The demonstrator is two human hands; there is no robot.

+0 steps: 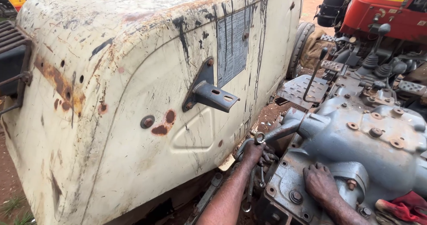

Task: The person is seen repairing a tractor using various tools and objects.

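Observation:
My left hand (252, 153) reaches down into the narrow gap between a big rusty cream-white fender (133, 96) and a grey gearbox housing (369, 140). It grips a steel ring spanner (259, 138) whose ring end shows just above the fingers. Several other spanners (251, 189) hang or lie in the gap below the wrist. My right hand (320, 182) rests flat, fingers spread, on the lower face of the grey housing beside a bolt head (296, 196); it holds nothing.
A grey metal bracket (213, 96) sticks out from the fender beside a worn plate (232, 44). Levers, pedals and a footplate (302, 89) lie behind, under a red tractor body (382, 7). A red rag (402, 207) sits at the lower right. Reddish dirt ground lies below.

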